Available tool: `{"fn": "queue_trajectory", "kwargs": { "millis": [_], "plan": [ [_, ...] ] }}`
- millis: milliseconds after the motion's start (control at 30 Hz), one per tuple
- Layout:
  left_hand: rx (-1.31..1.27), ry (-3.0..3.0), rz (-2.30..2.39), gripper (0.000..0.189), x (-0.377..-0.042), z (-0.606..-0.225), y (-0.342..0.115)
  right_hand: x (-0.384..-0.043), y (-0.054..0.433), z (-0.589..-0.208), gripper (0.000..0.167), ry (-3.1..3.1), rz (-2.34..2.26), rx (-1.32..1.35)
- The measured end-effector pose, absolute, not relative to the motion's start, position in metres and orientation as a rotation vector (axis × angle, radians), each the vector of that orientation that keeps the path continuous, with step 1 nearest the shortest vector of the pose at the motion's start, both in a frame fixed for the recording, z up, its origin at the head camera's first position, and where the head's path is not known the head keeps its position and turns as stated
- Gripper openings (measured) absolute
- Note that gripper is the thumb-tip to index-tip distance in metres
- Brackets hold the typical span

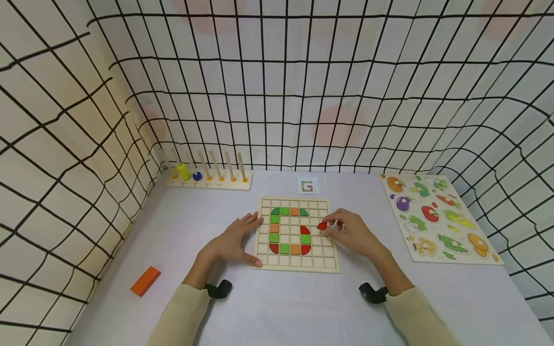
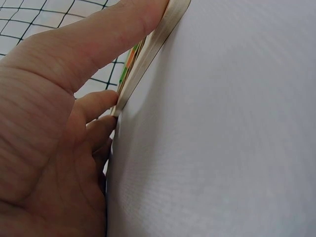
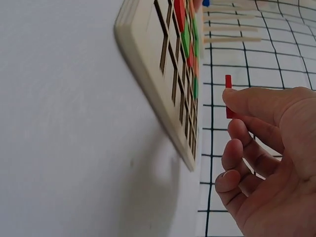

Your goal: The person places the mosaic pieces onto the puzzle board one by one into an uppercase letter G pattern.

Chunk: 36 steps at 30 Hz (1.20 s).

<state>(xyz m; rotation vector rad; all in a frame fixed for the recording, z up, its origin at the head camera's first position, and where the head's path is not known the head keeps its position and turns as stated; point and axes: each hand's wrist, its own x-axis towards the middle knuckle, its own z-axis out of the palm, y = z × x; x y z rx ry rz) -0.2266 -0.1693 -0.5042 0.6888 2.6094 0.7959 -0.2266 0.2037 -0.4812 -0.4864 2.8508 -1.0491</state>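
A wooden grid board [image 1: 320, 263] lies flat on the table. Green, orange and red tiles fill some of its squares in a ring, with a red rounded tile [image 1: 305, 230] inside near the right. My left hand [image 1: 231, 242] rests with spread fingers along the board's left edge, its thumb at the lower left corner. Between thumb and fingertip, my right hand [image 1: 352, 233] pinches a red rounded tile [image 1: 322, 226] over the board's right side. In the right wrist view that red tile [image 3: 228, 82] appears edge-on, raised off the board.
Behind the board lies a small pattern card [image 1: 308, 186]. A peg stand [image 1: 216, 185] with yellow-green and blue beads stands at the back left. An orange block [image 1: 145, 281] is at the left, a vegetable puzzle board [image 1: 437, 230] at the right. Black wire mesh [image 1: 285, 96] encloses the table.
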Motion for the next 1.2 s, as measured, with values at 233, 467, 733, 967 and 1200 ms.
{"fn": "queue_trajectory", "kwargs": {
  "millis": [233, 467, 733, 967, 1200],
  "plan": [
    [0.691, 2.614, 0.805, 0.125, -0.226, -0.509, -0.171, -0.234, 0.181, -0.484, 0.028, 2.817, -1.061, -0.553],
    [0.709, 2.625, 0.785, 0.125, -0.228, -0.508, -0.172, -0.238, 0.161, -0.486, 0.026, 2.749, -1.107, -0.588],
    [0.723, 2.599, 0.802, 0.123, -0.227, -0.504, -0.169, -0.239, 0.144, -0.492, 0.025, 2.736, -1.061, -0.612],
    [0.724, 2.61, 0.801, 0.123, -0.228, -0.505, -0.169, -0.239, 0.137, -0.492, 0.026, 2.749, -0.999, -0.584],
    [0.72, 2.608, 0.791, 0.124, -0.229, -0.507, -0.17, -0.239, 0.134, -0.493, 0.026, 2.762, -0.972, -0.557]
  ]
}}
